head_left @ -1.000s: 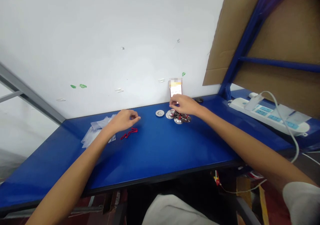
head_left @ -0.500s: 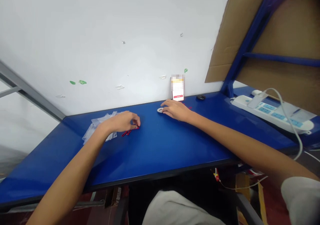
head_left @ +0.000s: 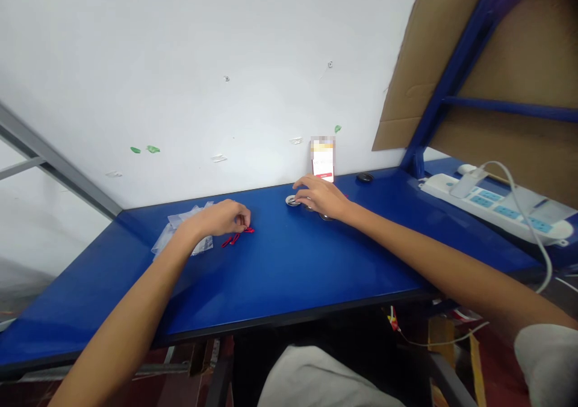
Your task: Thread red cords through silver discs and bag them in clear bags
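My left hand point(head_left: 228, 217) is curled in a pinch over small red cords point(head_left: 232, 239) on the blue table. One red cord loop lies right at its fingertips. Clear plastic bags point(head_left: 183, 220) lie partly under the same wrist. To the right, my right hand point(head_left: 320, 196) hovers with fingers apart above a round silver disc point(head_left: 291, 200), its thumb side close to the disc. More round pieces point(head_left: 326, 217) show partly beneath the palm; the hand hides the rest of them. Behind this hand a phone point(head_left: 323, 160) with a lit screen leans on the wall.
A black mouse-like object point(head_left: 364, 177) sits by the wall. At the right lies a white power strip point(head_left: 497, 205) with a plugged-in charger and white cable point(head_left: 519, 205). A blue metal frame point(head_left: 433, 106) with cardboard rises there. The table's dark front edge point(head_left: 289, 318) runs before me.
My right hand's fingers have lifted slightly and spread, so more of the round pieces show. The left hand has shifted slightly, uncovering more of the red cord. The view has moved a little.
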### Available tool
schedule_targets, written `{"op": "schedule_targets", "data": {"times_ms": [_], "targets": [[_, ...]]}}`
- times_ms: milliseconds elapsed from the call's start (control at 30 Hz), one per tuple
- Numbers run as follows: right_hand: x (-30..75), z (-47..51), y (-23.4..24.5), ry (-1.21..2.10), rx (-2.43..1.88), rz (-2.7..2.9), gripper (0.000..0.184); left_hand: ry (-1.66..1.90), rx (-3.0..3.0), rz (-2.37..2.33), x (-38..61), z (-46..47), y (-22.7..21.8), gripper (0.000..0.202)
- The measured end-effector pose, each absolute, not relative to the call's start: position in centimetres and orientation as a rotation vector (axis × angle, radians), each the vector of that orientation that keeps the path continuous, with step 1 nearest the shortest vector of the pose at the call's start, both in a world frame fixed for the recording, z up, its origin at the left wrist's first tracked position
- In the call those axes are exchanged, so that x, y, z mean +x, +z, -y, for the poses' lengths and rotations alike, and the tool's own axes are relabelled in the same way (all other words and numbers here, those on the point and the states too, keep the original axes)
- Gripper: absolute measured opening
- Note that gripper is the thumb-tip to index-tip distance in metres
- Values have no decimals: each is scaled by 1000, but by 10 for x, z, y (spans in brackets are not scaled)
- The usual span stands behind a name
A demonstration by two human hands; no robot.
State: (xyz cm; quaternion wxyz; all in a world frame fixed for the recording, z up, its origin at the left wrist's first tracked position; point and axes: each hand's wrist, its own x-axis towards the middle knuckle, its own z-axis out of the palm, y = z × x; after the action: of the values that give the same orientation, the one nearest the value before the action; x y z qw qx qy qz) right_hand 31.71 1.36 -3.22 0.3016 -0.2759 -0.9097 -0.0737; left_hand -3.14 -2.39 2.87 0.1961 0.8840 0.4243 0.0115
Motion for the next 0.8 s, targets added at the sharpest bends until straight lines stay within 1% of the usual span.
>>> {"op": "schedule_targets", "data": {"times_ms": [200, 300, 400, 500, 600, 700, 800], "targets": [[314, -3, -19, -237, -763, 2342, 29, 17, 2458, -1247, -34, 28, 35, 13], [314, -1, -20, -204, -795, 2355, 31, 47, 2476, -1286, -35, 27, 38, 13], [313, 0, -23, -66, -911, 2296, 26, 208, 2508, -1268, -31, 26, 39, 15], [310, 3, -28, 137, -958, 2226, 21, 561, 2447, -1204, -19, 28, 36, 20], [302, 7, -34, 389, -906, 2169, 24, 817, 2365, -1163, -1, 35, 29, 25], [294, 14, -37, 562, -832, 2121, 25, 898, 2386, -1151, 15, 42, 18, 24], [287, 25, -36, 639, -774, 2101, 23, 909, 2466, -1155, 26, 45, 7, 26]]}}
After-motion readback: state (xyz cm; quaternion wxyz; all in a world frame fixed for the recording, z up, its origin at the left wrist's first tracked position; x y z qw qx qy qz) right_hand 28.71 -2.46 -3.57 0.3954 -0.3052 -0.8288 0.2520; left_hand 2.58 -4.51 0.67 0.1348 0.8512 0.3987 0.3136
